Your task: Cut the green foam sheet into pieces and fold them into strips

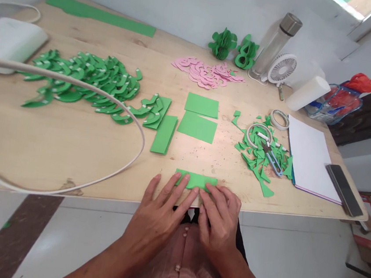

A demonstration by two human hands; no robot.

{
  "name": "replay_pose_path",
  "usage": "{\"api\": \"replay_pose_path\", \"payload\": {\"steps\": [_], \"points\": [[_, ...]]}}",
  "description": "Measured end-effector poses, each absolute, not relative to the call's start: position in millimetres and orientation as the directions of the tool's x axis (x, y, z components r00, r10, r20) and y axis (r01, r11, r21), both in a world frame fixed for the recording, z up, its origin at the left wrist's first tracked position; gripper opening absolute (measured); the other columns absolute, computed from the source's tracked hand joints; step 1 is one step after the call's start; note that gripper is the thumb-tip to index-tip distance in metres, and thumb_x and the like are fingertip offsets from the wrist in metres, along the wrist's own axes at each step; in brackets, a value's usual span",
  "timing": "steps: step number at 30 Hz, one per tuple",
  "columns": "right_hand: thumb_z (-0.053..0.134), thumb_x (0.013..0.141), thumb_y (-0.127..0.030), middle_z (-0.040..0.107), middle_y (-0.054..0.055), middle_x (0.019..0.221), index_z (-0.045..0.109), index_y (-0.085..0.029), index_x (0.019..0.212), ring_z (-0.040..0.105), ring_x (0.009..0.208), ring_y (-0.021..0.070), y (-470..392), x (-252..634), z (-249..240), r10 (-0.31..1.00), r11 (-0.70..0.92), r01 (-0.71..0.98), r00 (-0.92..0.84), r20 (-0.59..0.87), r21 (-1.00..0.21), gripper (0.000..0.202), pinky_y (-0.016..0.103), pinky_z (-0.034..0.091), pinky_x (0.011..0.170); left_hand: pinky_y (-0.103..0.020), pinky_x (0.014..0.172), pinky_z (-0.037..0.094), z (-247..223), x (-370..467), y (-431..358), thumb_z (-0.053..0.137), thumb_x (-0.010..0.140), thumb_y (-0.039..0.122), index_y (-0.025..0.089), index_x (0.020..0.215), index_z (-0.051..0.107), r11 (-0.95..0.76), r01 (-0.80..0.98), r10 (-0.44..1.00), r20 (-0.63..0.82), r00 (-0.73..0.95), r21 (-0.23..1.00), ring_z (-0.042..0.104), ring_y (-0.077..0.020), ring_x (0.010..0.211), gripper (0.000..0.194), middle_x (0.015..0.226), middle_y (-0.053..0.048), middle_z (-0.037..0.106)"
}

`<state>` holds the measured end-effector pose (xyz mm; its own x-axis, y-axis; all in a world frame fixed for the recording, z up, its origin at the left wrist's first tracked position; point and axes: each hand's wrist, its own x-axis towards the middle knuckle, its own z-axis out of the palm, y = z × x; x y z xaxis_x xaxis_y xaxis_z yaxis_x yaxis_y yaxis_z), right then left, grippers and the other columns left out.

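A folded strip of green paper (196,179) lies flat near the front edge of the table. My left hand (161,209) is spread, its fingertips pressing on the strip's left part and lower edge. My right hand (220,215) rests at the strip's right part with its fingers bent and fingertips on the lower edge; the thumb hangs below. Just beyond are two green paper rectangles (197,127), one above the other. A narrow folded green piece (164,134) lies to their left, beside another green sheet under curled cutouts.
Curled green cutouts (92,80) with white tape bits fill the left. Pink cutouts (208,74) lie at the back. Right are green scraps (263,176), tape rolls (279,119), thread snips (273,159), paper (312,157) and a phone (344,190). A white cable (142,139) loops across the left.
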<state>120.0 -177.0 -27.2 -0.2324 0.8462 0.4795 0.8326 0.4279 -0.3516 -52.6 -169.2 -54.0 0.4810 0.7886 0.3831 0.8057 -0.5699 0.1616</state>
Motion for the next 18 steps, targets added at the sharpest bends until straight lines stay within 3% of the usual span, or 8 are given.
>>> {"api": "replay_pose_path", "payload": {"steps": [18], "points": [[0.053,0.087,-0.013,0.064,0.012,0.119,0.066,-0.017,0.11,0.051,0.115,0.0313,-172.0,128.8,-26.5,0.821,0.466,0.853,-0.319,0.473,-0.234,0.027,0.05,0.037,0.094,-0.056,0.114,0.018,-54.8,-51.3,-170.1,0.048,0.091,0.028,0.023,0.134,0.05,-0.565,0.812,0.785,0.401,0.473,0.148,0.036,-0.0301,0.138,0.043,0.144,-0.013,0.047]]}}
